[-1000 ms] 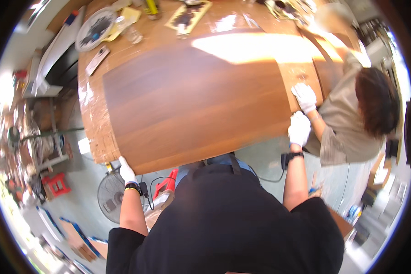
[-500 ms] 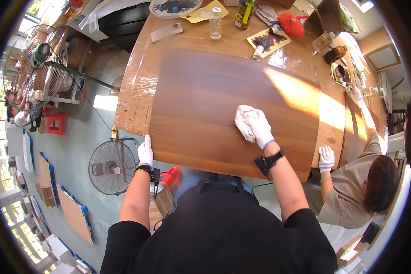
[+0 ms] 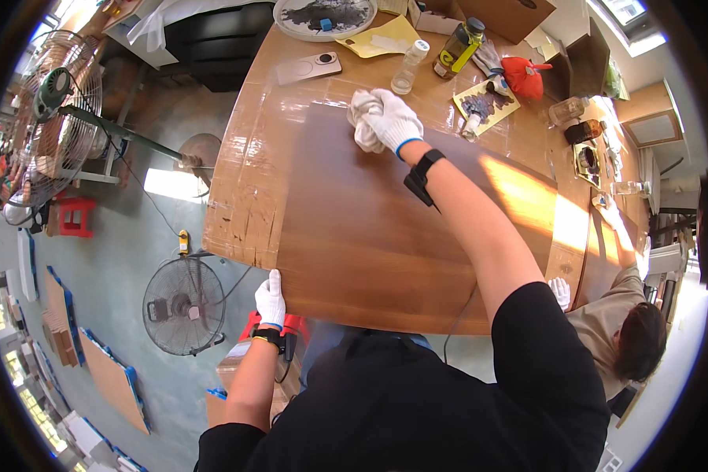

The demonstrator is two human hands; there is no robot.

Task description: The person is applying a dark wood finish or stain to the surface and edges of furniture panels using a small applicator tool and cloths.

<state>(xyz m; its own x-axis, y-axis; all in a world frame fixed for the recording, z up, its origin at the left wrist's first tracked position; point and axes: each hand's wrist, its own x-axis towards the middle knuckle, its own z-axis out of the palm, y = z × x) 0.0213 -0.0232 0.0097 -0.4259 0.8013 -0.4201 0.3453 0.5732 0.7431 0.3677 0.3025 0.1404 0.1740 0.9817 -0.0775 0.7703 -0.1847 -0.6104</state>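
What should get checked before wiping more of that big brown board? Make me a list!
1. Right hand has the white cloth pressed on the board: ok.
2. Left hand grips the near edge of the wooden board to steady it: ok.
3. The clear plastic bottle stands upright just beyond the cloth, close enough to get knocked: not ok.
4. The phone lies off the board, away from the wiping: ok.
5. Another person's gloved hand is at the board's right edge: ok, but whether it is holding, cannot tell.
6. Whether the cloth is damp: cannot tell.
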